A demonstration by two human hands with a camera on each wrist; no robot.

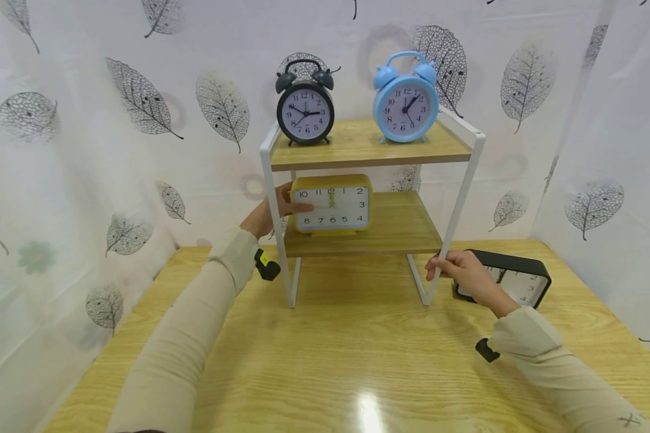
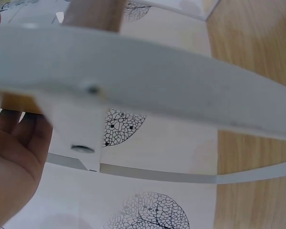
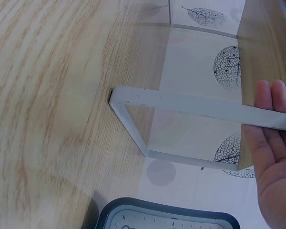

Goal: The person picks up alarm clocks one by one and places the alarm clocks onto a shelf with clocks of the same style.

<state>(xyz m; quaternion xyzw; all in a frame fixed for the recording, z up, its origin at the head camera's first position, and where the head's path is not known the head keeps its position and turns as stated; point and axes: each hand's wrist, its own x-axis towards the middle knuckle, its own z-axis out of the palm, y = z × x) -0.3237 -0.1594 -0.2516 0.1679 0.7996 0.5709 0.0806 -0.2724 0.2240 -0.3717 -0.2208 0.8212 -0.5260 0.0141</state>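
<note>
On the middle board of a two-tier shelf [image 1: 371, 161], a rectangular yellow alarm clock [image 1: 331, 204] stands with its white dial facing front. My left hand [image 1: 261, 218] grips its left end, thumb across the dial and the other fingers behind; the white side frame passes in front of this hand. In the left wrist view, the fingers [image 2: 31, 136] reach behind the yellow casing. At the shelf's right side, my right hand [image 1: 468, 273] holds the white front leg [image 3: 195, 106] near the middle board, fingers wrapped about it.
A black twin-bell alarm clock [image 1: 306, 113] and a light-blue one [image 1: 405, 109] stand on the top board. Behind my right hand, a black rectangular clock [image 1: 520, 285] sits on the wooden table [image 1: 357, 361]. A leaf-patterned sheet [image 1: 86, 180] hangs behind and at both sides.
</note>
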